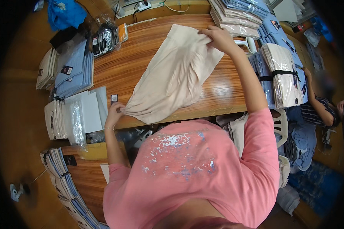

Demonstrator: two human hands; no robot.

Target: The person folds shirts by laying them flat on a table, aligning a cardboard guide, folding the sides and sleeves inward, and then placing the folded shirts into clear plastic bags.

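A beige garment [172, 76] lies spread across the wooden table [122, 65], running from the near left to the far right. My left hand [112, 112] pinches its near-left corner at the table's front edge. My right hand [217, 37] is stretched out and grips the garment's far right edge, lifting the fabric slightly there. A small dark tag [114, 98] lies on the table just above my left hand.
Stacks of folded blue shirts [74, 70] and clear plastic bags [80, 114] sit to the left. Bagged, strapped bundles [281, 72] stand at the right and more stacks [237, 15] at the back. Another person [321, 108] sits at the right, beside a white chair [281, 124].
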